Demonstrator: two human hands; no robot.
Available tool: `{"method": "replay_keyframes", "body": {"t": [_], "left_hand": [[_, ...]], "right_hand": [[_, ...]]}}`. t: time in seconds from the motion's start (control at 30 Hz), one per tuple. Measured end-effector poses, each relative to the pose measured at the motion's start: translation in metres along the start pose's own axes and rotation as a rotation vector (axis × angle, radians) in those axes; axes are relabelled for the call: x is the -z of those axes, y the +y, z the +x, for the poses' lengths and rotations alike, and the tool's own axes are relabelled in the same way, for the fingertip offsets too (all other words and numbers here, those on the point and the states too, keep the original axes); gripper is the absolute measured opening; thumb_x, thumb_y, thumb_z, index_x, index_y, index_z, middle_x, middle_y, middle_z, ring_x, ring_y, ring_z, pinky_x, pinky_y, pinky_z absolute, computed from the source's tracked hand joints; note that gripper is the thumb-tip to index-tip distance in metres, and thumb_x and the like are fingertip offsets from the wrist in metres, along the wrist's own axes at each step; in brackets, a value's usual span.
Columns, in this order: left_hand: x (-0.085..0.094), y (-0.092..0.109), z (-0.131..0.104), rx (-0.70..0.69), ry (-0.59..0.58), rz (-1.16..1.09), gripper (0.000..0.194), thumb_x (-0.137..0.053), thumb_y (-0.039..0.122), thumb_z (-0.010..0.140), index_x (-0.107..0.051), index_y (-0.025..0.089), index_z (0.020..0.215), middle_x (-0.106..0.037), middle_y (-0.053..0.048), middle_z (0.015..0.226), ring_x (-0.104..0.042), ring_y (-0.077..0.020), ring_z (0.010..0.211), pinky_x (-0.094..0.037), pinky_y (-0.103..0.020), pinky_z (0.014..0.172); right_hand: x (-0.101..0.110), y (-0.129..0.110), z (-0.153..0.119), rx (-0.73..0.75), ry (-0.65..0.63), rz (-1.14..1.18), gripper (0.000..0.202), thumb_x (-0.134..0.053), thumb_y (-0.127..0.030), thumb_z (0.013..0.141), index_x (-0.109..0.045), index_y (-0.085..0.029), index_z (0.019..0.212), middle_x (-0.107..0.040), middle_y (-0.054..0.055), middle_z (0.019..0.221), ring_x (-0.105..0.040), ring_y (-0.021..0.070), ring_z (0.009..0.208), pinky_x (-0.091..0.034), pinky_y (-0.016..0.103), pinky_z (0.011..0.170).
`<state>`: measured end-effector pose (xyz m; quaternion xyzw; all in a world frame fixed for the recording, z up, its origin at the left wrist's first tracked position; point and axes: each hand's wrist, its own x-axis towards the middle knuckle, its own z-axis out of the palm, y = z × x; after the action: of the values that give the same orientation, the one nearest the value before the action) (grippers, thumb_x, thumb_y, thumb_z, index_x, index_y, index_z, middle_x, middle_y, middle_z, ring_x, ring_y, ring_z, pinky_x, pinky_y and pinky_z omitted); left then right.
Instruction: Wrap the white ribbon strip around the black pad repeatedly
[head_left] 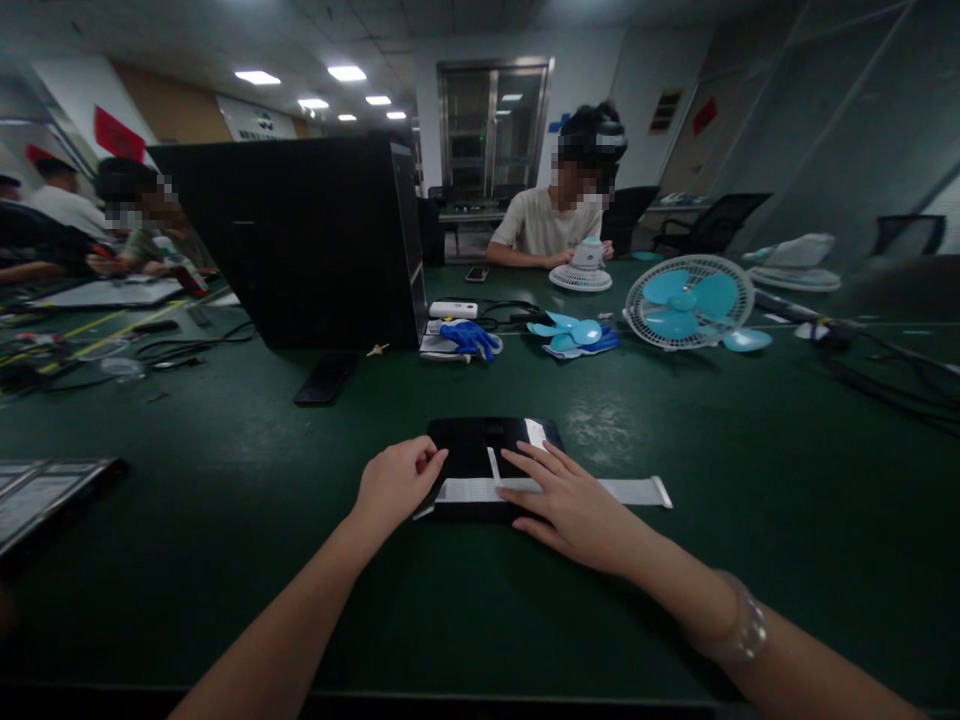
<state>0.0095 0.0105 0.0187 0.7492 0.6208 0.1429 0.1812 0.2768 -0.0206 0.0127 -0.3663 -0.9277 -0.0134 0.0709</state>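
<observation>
Working from the head view, the only one there was. A flat black case (459, 445) lay on the green surface (420, 610), midway between its left and right edges and nearer the near edge than the far. A pale ribbon-like strip (634, 491) ran across the case's near part, its thicker right end well past the case's right edge. A narrow white strip (493, 466) stood nearly square to it, its near end meeting the ribbon.

Left hand (401, 478): at the case's left edge, fingers curled in, thumb against the index finger; whether they gripped anything, I could not tell. Right hand (574, 500): fingers spread and extended, palm down over the ribbon and the case's right part, closed on nothing. Step in hand, by my reading: steadying the case and smoothing or positioning the ribbon across it. The next move seemed to call for keeping the case still from the left, with light, level pressure from the right fingertips, so the ribbon would not skew or crease.

Towards the far edge: blue gloves (471, 340) and a caged fan (686, 300), well apart from the case.
</observation>
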Motion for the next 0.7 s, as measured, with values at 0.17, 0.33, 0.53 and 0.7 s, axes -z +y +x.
{"method": "replay_keyframes", "body": {"t": [0.17,0.33,0.53,0.7], "left_hand": [[-0.001,-0.001,0.0,-0.001,0.028,-0.004,0.035,-0.039,0.048,0.093,-0.061,0.022,0.089,-0.065,-0.001,0.079,-0.059,-0.0166,0.068,-0.038,-0.026,0.057],[-0.003,-0.003,0.001,-0.018,0.037,-0.024,0.034,-0.041,0.048,0.093,-0.062,0.021,0.088,-0.065,-0.001,0.077,-0.059,-0.0161,0.067,-0.039,-0.025,0.056],[-0.003,-0.001,0.0,-0.039,0.09,0.013,0.031,-0.043,0.044,0.093,-0.062,0.022,0.083,-0.064,0.001,0.072,-0.057,-0.0146,0.063,-0.034,-0.024,0.053],[-0.004,-0.002,0.001,-0.028,0.091,0.0,0.031,-0.043,0.045,0.092,-0.063,0.022,0.083,-0.065,0.0,0.072,-0.057,-0.0147,0.062,-0.034,-0.024,0.053]], "right_hand": [[0.0,0.002,0.0,-0.023,0.01,0.036,0.057,-0.049,-0.047,0.092,-0.038,-0.03,0.145,-0.028,0.006,0.154,-0.021,0.0281,0.142,-0.019,0.057,0.114],[-0.002,0.011,0.0,-0.067,-0.037,0.072,0.077,-0.047,-0.06,0.089,-0.019,-0.028,0.153,-0.021,0.009,0.156,-0.017,0.0299,0.143,-0.011,0.059,0.114],[-0.005,0.017,0.0,-0.169,-0.172,0.141,0.083,-0.044,-0.066,0.086,-0.015,-0.028,0.154,-0.011,0.007,0.158,-0.011,0.0344,0.143,-0.008,0.06,0.114],[0.0,0.013,0.002,-0.201,-0.206,0.146,0.083,-0.051,-0.059,0.084,-0.015,-0.029,0.154,-0.009,0.006,0.158,-0.009,0.0352,0.143,-0.011,0.058,0.114]]}}
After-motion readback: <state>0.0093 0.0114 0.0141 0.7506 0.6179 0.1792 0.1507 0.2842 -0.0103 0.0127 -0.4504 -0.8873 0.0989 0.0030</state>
